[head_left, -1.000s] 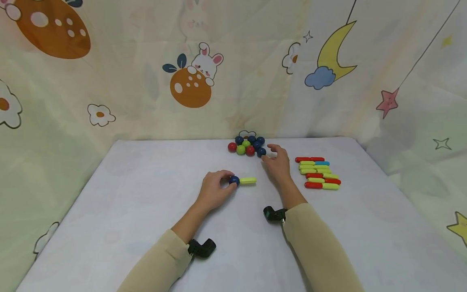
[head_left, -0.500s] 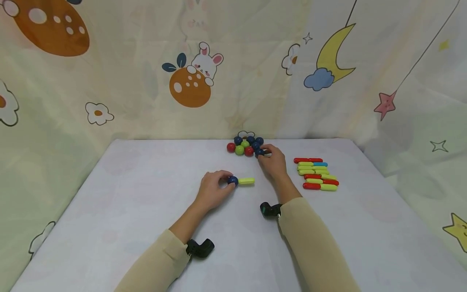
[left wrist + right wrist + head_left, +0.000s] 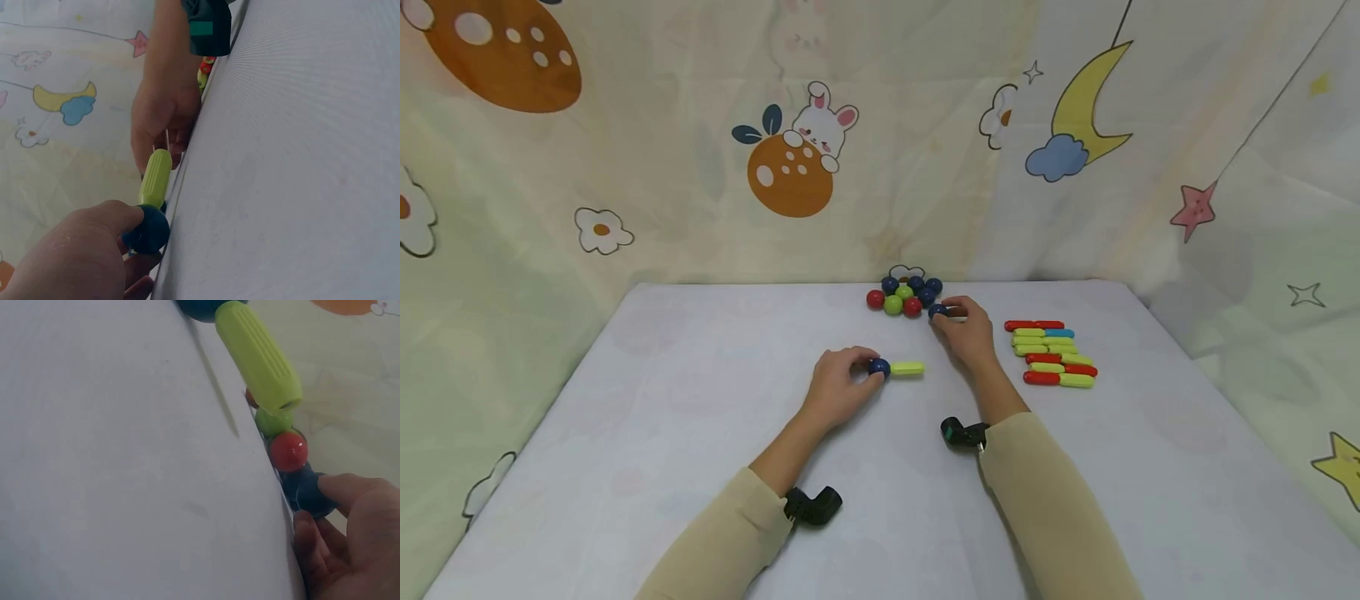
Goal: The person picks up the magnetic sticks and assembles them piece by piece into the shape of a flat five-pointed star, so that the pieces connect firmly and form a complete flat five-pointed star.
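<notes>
In the head view my left hand pinches a dark blue ball between thumb and fingers. A yellow-green ribbed rod sticks out of that ball to the right, its free end pointing at my right hand's side. Farther back, my right hand pinches another dark blue ball at the right edge of a ball group. The right wrist view shows thumb and fingertips on either side of this ball, right beside a red ball.
Red, green and dark blue balls cluster at the table's back edge, including a red ball and a green ball. Right of my right hand lie several rods in rows, red, yellow-green and blue, such as a red rod. A patterned cloth hangs behind.
My right hand has moved in to the blue ball at the group's right edge and taken it between thumb and fingers. The left hand keeps its ball and rod in place.
</notes>
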